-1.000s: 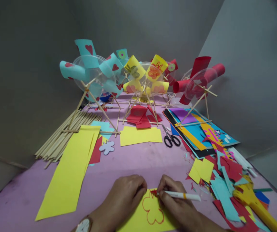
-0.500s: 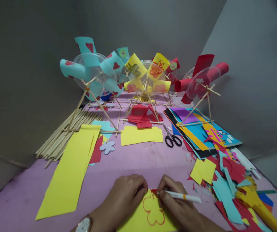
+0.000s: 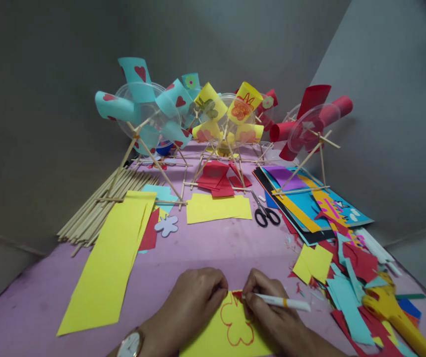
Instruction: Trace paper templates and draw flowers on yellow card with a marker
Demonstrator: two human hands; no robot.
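Observation:
A yellow sheet of paper (image 3: 201, 342) lies at the near edge, bearing a red butterfly outline with a patch of red filled in at its top. My right hand (image 3: 270, 307) grips a white marker (image 3: 290, 303), its tip end hidden by the fingers at that red patch. My left hand (image 3: 201, 295), with a watch on its wrist, rests on the sheet's upper left edge. Its fingers are curled together, and whether they pinch the paper I cannot tell. Farther off lies a pale lilac butterfly cutout (image 3: 166, 225).
Black-handled scissors (image 3: 267, 216) lie beyond my hands, beside yellow paper (image 3: 218, 208). Long yellow strips (image 3: 104, 267) and wooden sticks (image 3: 104, 208) are at left. Paper scraps (image 3: 350, 297) and a yellow glue gun (image 3: 391, 307) crowd the right. Stick-framed paper wheels (image 3: 146, 94) stand behind.
The red patch at the top of the outline looks slightly fuller. My right hand with the marker has barely shifted, and my left hand stays put. The view has moved very slightly.

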